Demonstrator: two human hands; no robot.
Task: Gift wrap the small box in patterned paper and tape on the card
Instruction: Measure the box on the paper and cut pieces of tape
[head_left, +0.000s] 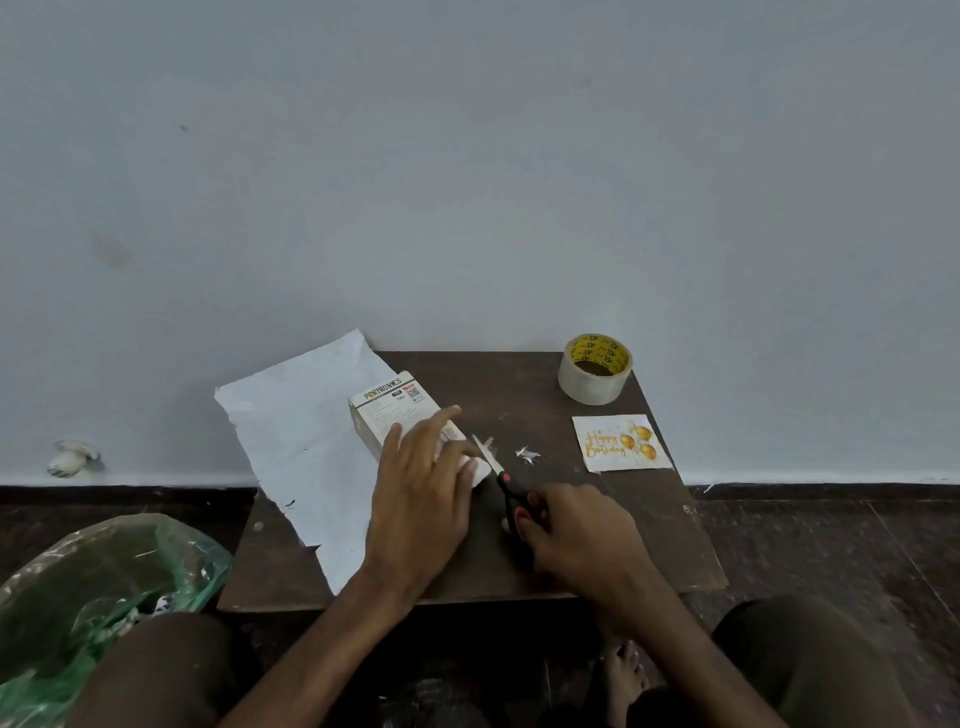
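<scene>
The small box (387, 405) lies just left of the middle of the dark table (519, 384), printed side up, on a sheet of paper (301, 431) whose white side faces up. The sheet spreads from the box toward 9 o'clock and hangs over the table's left edge.

The left hand (421, 493) lies flat over the near end of the box, its fingers nearly straight and pressing down. The right hand (576, 530), at about 5 o'clock, grips the red and black handles of a pair of scissors (498, 475); the blades point toward 11 o'clock and reach the corner of the box at the left fingertips.

Small paper scraps (527, 453) lie just right of the blades. The birthday card (618, 442) lies flat at 3 o'clock, and a roll of clear tape (595, 369) sits at 1 o'clock. A green plastic bag (104, 571) lies on the floor at 8 o'clock.
</scene>
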